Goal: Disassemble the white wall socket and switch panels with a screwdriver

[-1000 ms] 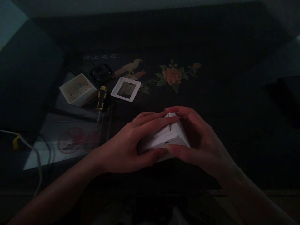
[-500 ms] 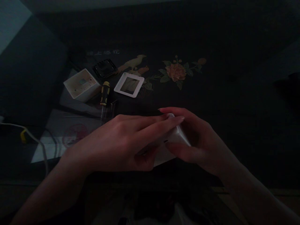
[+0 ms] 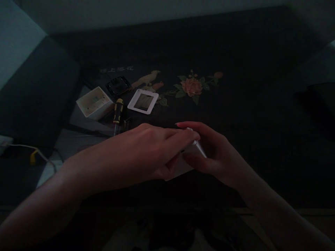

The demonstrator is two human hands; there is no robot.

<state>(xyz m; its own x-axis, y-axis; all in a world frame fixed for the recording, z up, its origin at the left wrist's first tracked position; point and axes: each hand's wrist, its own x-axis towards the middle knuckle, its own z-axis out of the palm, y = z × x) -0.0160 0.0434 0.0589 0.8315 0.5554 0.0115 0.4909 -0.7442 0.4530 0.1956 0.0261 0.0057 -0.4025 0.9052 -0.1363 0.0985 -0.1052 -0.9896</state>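
Observation:
A white plastic piece (image 3: 181, 166), box-like with a small dark slot, is held just above the dark table in front of me. My left hand (image 3: 146, 150) is closed over its left and upper side and covers much of it. On the other side, the fingers of my right hand (image 3: 216, 148) wrap round its far right edge, with the thumb on the near face. The fingers of both hands meet near its top corner. Most of the piece is hidden, so its exact kind cannot be made out.
Left of centre lie a white square frame (image 3: 132, 105), a yellow-and-black screwdriver (image 3: 118, 111), small screws (image 3: 126, 122), a white mounting box (image 3: 98, 112) and a black frame (image 3: 117, 85). A white cable (image 3: 39, 150) runs at far left. A dark object (image 3: 319, 104) sits at right.
The view has tilted up slightly, so the table items sit lower. My left hand has turned a little over the white piece; both hands keep their grip.

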